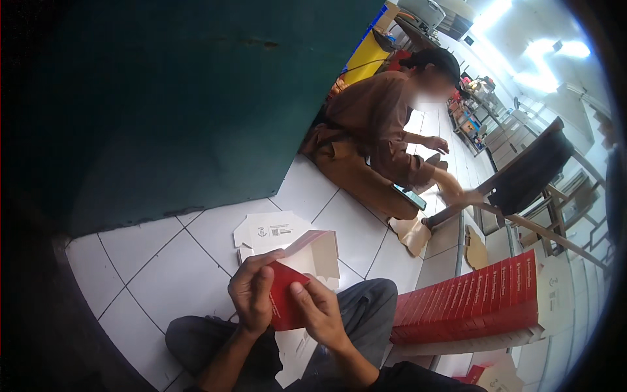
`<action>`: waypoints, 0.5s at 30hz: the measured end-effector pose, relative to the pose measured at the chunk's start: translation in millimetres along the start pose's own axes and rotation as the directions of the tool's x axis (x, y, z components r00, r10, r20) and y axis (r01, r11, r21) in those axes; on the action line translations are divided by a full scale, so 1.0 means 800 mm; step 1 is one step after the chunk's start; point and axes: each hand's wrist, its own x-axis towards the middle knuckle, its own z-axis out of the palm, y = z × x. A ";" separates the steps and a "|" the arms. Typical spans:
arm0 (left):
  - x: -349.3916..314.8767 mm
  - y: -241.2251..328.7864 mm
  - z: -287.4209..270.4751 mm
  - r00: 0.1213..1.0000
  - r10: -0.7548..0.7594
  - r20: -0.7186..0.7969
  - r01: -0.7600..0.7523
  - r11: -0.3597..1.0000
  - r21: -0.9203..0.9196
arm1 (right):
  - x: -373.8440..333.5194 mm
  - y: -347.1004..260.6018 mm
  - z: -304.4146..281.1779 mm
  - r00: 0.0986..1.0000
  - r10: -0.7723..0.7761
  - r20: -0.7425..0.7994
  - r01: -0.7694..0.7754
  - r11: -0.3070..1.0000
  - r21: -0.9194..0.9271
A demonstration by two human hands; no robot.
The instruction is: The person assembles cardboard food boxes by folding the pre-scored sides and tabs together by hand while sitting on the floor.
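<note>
Between my hands is a partly folded red-and-white carton (285, 302), held over my crossed legs. My left hand (251, 294) grips its red panel from the left, with the thumb upright along the near side. From the right, my right hand (318, 308) pinches the same panel, thumb on the red face. The carton's pale inside and a raised side wall show just beyond my fingers. White flaps hang below my hands between my legs. Behind the carton, a flat white carton blank (274, 225) with printing lies on the floor tiles.
A long stack of red-and-white cartons (470, 300) stands close on my right. Dark green panelling (163, 117) rises at the left. Ahead to the right sits a person (379, 124) in brown, near a phone (411, 197) and a wooden frame with dark cloth (539, 166).
</note>
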 end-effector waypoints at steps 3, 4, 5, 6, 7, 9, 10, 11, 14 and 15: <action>0.006 -0.001 0.015 0.999 0.036 -0.023 -0.037 0.999 -0.040 | 0.001 0.006 -0.014 0.998 -0.041 -0.057 0.037 0.997 -0.065; 0.004 -0.004 0.016 1.000 0.016 -0.014 -0.016 1.000 -0.025 | 0.001 0.008 -0.020 0.996 -0.009 -0.083 0.004 0.998 -0.057; 0.003 -0.009 0.016 1.000 0.001 -0.004 -0.001 1.000 -0.012 | 0.000 0.007 -0.023 0.997 -0.014 -0.076 0.011 0.999 -0.036; 0.003 -0.011 0.017 1.000 -0.014 0.005 0.014 1.000 0.002 | -0.001 0.005 -0.024 0.998 -0.018 -0.068 0.017 1.000 -0.016; 0.002 -0.011 0.019 1.000 -0.014 -0.003 0.014 1.000 -0.002 | -0.002 0.005 -0.026 0.998 -0.023 -0.060 0.023 1.000 0.004; 0.000 -0.012 0.020 1.000 -0.021 -0.013 0.021 1.000 -0.001 | -0.004 0.009 -0.026 0.998 -0.031 -0.052 0.031 0.999 0.010; 0.000 -0.012 0.020 1.000 -0.023 -0.010 0.023 1.000 0.008 | -0.005 0.012 -0.025 0.998 -0.035 -0.049 0.036 0.999 0.012; -0.001 -0.010 0.017 1.000 -0.024 -0.008 0.024 0.999 0.025 | -0.005 0.015 -0.022 0.998 -0.013 -0.058 0.017 0.998 0.066; -0.001 -0.004 0.011 1.000 0.004 0.012 -0.005 0.997 0.076 | -0.003 0.022 -0.012 0.995 0.052 -0.085 -0.032 0.974 0.223; 0.001 -0.003 0.010 0.999 0.021 0.024 -0.023 0.996 0.089 | -0.001 0.025 -0.010 0.993 0.072 -0.093 -0.044 0.961 0.272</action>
